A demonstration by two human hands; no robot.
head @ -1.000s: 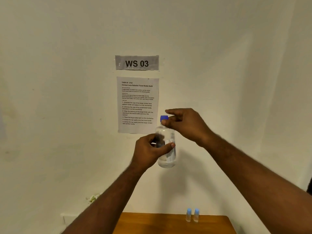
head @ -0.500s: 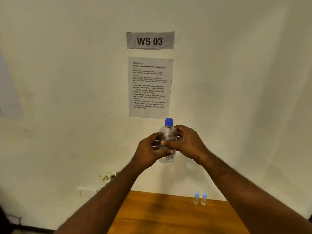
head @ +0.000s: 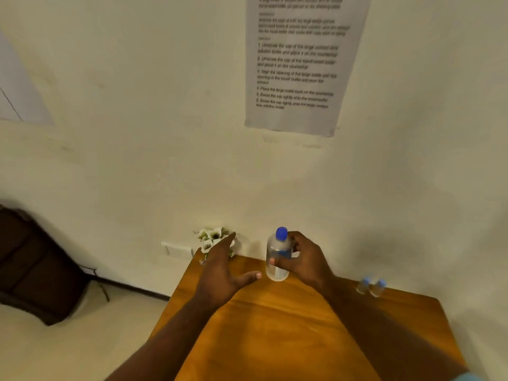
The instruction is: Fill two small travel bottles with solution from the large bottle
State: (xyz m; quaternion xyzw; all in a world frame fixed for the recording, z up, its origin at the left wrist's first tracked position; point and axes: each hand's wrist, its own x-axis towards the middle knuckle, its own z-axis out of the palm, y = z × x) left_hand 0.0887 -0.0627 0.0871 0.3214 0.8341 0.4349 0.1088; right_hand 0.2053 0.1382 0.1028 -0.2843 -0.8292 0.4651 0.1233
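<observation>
The large bottle (head: 277,255), upright with its blue cap (head: 281,233) on, is grasped in the right grip (head: 303,261) over the surface (head: 288,325), the left grip (head: 222,268) spread empty just beside, the two small bottles (head: 371,285) well apart rightward.

Both forearms are bare from wrist to elbow, with no watch, ring or band on the left hand (head: 220,273) or the right hand (head: 305,264). Short, pale fingernails show on both thumbs. A sliver of light blue sleeve fabric (head: 467,377) shows by the right upper arm.
</observation>
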